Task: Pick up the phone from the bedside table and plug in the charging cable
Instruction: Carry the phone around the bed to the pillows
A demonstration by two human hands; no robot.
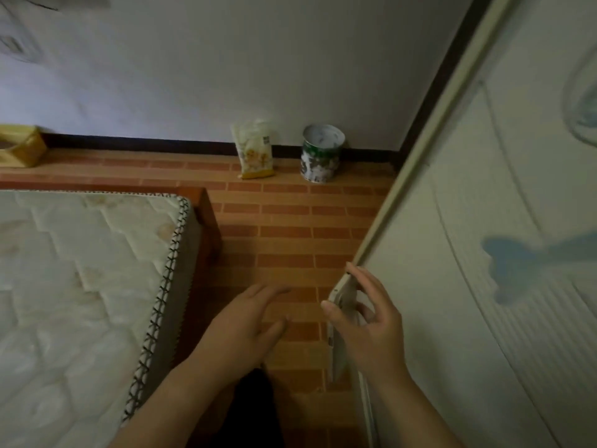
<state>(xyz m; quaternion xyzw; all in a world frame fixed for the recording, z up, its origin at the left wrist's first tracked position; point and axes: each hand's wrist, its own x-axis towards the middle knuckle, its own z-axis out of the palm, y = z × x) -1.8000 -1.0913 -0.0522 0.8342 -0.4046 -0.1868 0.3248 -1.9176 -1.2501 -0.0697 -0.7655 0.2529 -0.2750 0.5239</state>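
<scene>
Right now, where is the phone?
The phone is in the right hand, held on edge at the lower right of the head view, just in front of the wardrobe door, with the open left hand beside it.

Two hands [248, 321] [371, 324], one phone [339, 318], one bag [255, 150], one can [321, 153]

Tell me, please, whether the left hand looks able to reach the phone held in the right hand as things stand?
Probably yes. The left hand hangs open beside the phone, which the right hand grips edge-on. Only bare floor shows between them, and nothing blocks the gap.
</scene>
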